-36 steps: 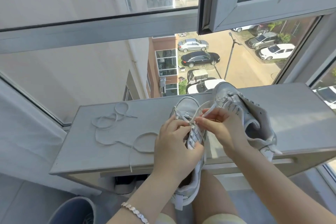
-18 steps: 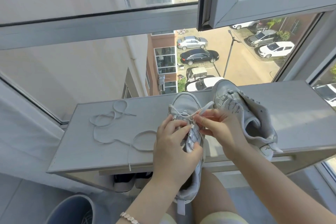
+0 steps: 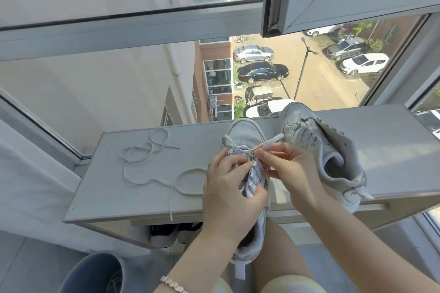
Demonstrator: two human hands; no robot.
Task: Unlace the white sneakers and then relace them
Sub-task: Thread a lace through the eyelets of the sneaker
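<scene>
A white sneaker point(image 3: 242, 133) lies toe-away across the front edge of a grey cabinet top point(image 3: 147, 188), its heel over my lap. My left hand point(image 3: 228, 195) grips its tongue and upper around the eyelets. My right hand point(image 3: 288, 169) pinches the white lace point(image 3: 262, 146) that runs through the front eyelets, with the lace end sticking out to the right. A second white sneaker point(image 3: 333, 157) lies tilted on its side just right of my right hand, without a lace. A loose white lace point(image 3: 145, 162) lies curled on the cabinet top to the left.
A window frame point(image 3: 133, 24) stands right behind the cabinet, with an open sash point(image 3: 333, 7) at the upper right above a car park. A blue bin point(image 3: 95, 273) stands on the floor at lower left. Dark shoes point(image 3: 166, 233) sit on the shelf below.
Both hands stay on the near sneaker. My right hand has shifted slightly with the lace, whose end now sticks out further to the right. The view has tilted a little.
</scene>
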